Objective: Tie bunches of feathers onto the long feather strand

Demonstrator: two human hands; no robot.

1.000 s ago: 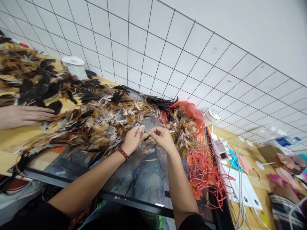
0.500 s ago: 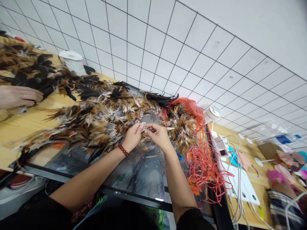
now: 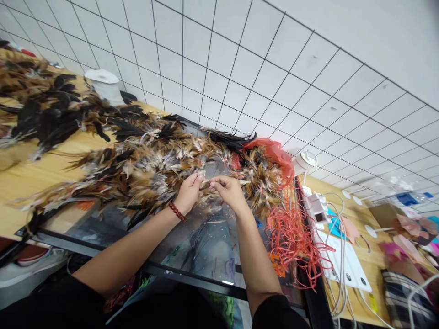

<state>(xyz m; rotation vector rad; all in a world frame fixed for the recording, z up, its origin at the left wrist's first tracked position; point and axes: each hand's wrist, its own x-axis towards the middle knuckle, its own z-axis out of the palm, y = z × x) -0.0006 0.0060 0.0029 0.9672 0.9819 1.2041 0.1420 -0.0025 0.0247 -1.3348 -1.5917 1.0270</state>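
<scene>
My left hand [image 3: 190, 192], with a red bead bracelet [image 3: 177, 211] on the wrist, and my right hand [image 3: 228, 193] meet over a glass tabletop [image 3: 103, 228]. Both pinch the same small brown feather [image 3: 206, 185] between thumb and fingertips. A big heap of brown, black and white feathers [image 3: 151, 169] lies just beyond my hands and spreads left over the wooden bench [image 3: 41, 173].
A tangle of red string [image 3: 291, 237] and a red plastic bag [image 3: 274, 157] lie right of my hands. Further right are a white power strip [image 3: 317, 208], cables and pink items. A white tape roll [image 3: 103, 84] stands by the tiled wall.
Another person's hand at the far left edge has drawn back out of view. My two hands stay pinched together on the feather, shifted slightly.
</scene>
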